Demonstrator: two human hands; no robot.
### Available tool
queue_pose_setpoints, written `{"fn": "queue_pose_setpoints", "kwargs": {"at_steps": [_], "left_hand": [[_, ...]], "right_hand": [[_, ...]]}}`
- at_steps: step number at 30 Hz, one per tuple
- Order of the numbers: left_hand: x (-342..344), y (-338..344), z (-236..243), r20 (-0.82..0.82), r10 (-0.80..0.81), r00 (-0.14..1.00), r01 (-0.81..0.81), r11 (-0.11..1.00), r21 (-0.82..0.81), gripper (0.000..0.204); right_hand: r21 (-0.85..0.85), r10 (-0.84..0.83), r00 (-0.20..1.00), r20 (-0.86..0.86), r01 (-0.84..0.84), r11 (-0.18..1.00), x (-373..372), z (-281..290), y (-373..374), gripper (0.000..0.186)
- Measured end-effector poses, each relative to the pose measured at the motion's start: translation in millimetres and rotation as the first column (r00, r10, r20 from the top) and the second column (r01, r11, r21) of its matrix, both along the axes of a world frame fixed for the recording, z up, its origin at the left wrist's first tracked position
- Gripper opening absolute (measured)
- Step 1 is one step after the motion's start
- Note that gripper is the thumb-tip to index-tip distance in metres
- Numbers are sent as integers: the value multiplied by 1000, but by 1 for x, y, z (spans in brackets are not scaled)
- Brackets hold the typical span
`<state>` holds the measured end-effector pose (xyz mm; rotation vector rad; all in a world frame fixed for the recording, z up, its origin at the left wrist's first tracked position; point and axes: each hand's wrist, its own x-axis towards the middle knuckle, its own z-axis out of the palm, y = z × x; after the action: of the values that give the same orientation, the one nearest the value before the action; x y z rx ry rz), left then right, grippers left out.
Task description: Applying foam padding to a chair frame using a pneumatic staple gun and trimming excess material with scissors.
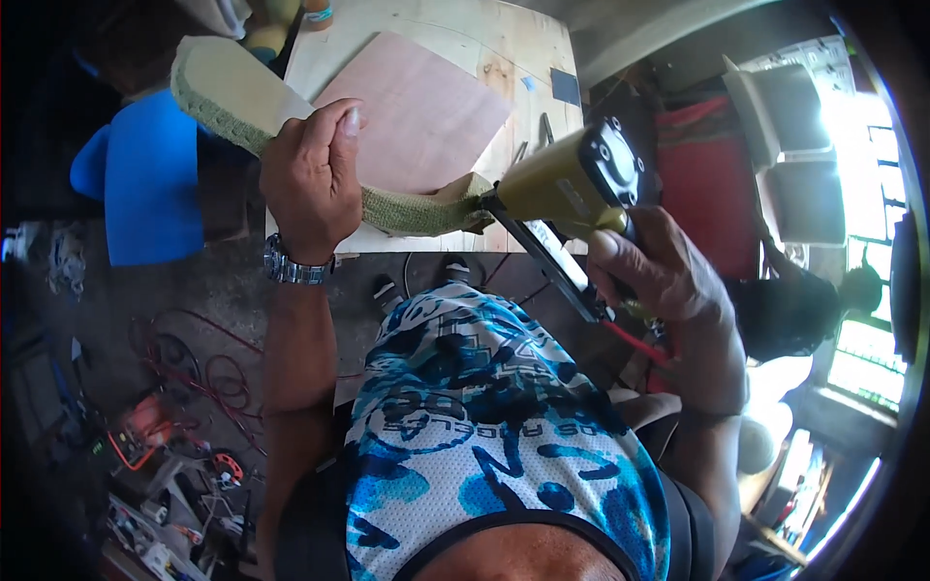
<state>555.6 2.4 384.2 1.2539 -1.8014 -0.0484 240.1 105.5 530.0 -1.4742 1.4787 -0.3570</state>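
The pale wooden counter [455, 39] spreads beyond both hands, with a pinkish plywood sheet [426, 107] lying flat on it, just past the left grip. To the outer side of the left hand [310, 179], lower down, stands a blue plastic chair [150, 179], well apart from the work.

The curved padded piece [242, 92], foam on top and edged with coarse greenish woven cloth, runs from far above the left grip down across to the right grip. The left hand wraps around its middle, fingers curled over the cloth edge and thumb pressed along the top, so that grip is closed tight on the padded piece. A metal wristwatch [291, 268] sits on that wrist.

The olive-yellow staple gun [567, 184] is clasped in the right hand [668, 281], fingers folded around its handle, that grip pinching the tool firmly. Its nose touches the near end of the padded piece, where the cloth folds over. A thin red hose [635, 344] trails from below the right grip.

On the floor, far beneath the left grip, lie tangled red wires [208, 373] and scattered small tools [165, 465].
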Motion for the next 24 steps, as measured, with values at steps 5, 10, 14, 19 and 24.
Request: {"fn": "queue_pose_setpoints", "kwargs": {"at_steps": [5, 10, 14, 19, 24], "left_hand": [[-11, -3, 3, -25, -53, 998, 52, 998, -31, 19], [-14, 4, 24, 17, -47, 999, 45, 994, 95, 22], [-32, 33, 47, 177, -346, 922, 315, 932, 179, 40], [-57, 68, 64, 452, -330, 829, 176, 920, 350, 65], [-17, 82, 53, 183, -309, 933, 216, 890, 402, 74]], "right_hand": [[-183, 109, 991, -79, -122, 976, -44, -10, 28, 74], [330, -282, 957, -69, 288, 899, -92, -92, 67, 50], [278, -258, 965, -53, 263, 924, -104, -229, 85, 42], [148, -169, 974, -154, 192, 970, -91, -338, 76, 75], [152, -77, 767, -637, 223, 963, -97, -396, 41, 85]]}}
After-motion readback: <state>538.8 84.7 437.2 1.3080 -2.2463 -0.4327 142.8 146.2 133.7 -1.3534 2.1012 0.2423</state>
